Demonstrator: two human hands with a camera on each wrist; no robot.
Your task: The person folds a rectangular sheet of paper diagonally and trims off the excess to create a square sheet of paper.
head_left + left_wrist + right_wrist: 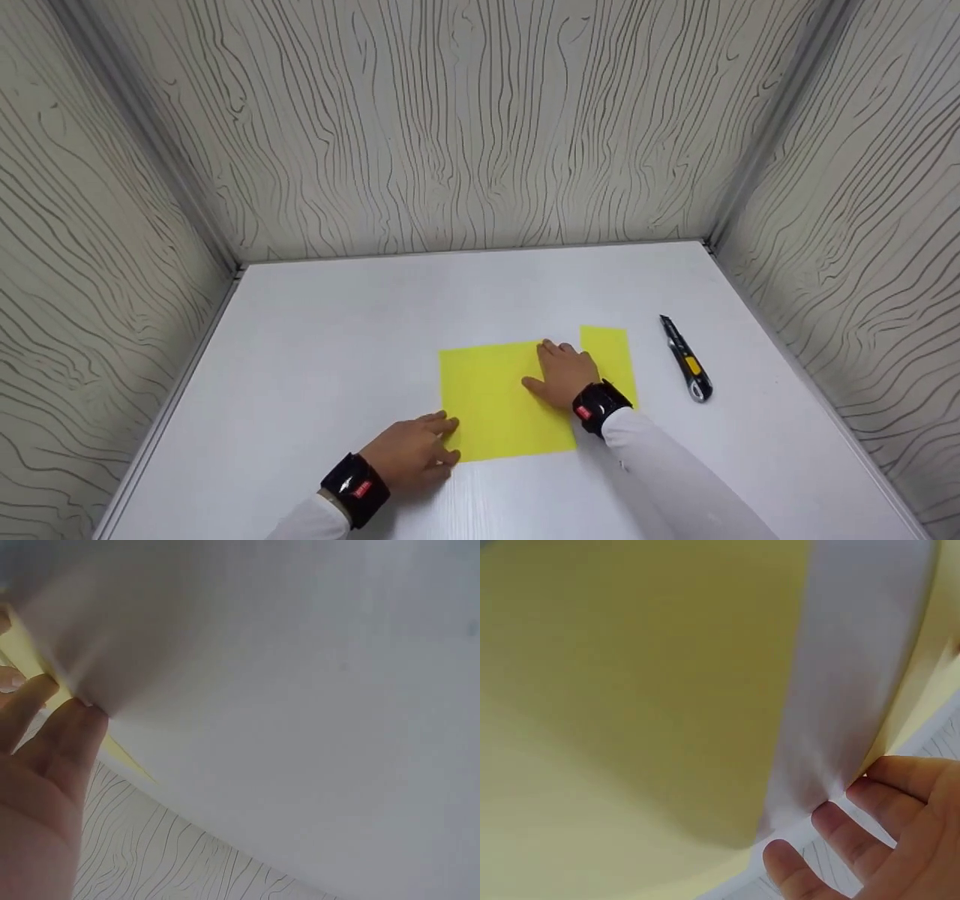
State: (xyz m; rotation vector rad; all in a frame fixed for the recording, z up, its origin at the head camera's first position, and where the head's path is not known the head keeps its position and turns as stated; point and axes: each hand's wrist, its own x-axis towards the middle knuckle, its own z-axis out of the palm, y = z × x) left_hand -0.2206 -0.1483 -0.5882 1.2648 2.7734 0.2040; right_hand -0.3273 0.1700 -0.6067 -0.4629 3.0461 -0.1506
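Note:
A yellow paper sheet [495,397] lies flat on the white tabletop. At its lower left edge, my left hand [412,454] rests with fingers spread, the tips touching the paper; the left wrist view shows these fingers [82,739] along the paper's edge [22,652]. My right hand [566,373] lies on the sheet's upper right part, fingers extended and thumb apart. To the right, across a narrow gap, is a smaller yellow paper strip [607,349], partly hidden by my right hand and wrist. In the right wrist view the strip [645,690] looms large beside the fingers [851,840].
A black and yellow utility knife [686,360] lies on the table [337,322], right of the strip. Wood-patterned panels [480,127] enclose the table at the back and both sides.

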